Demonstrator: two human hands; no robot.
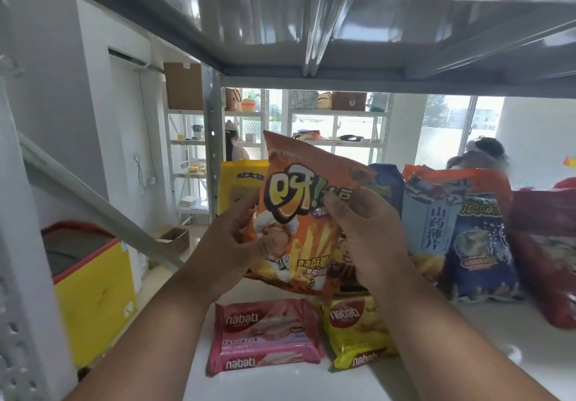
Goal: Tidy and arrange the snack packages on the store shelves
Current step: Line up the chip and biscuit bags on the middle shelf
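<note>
Glossy orange snack bag (pixel 299 213), crinkled, hand-held

Orange snack bag (pixel 299 213) up front, yellow-and-white lettering outlined in black, golden fries printed below! Near us lay a pink wafer pack (pixel 265 336) with white lettering, and beside it a yellow wafer pack (pixel 355 332) with a red oval badge. Right stood a dark blue bag (pixel 480 251) with splash patterns, then a red bag (pixel 548 244). White shelf (pixel 467 354); yellow, red-rimmed freezer (pixel 93 291) far left.
</note>
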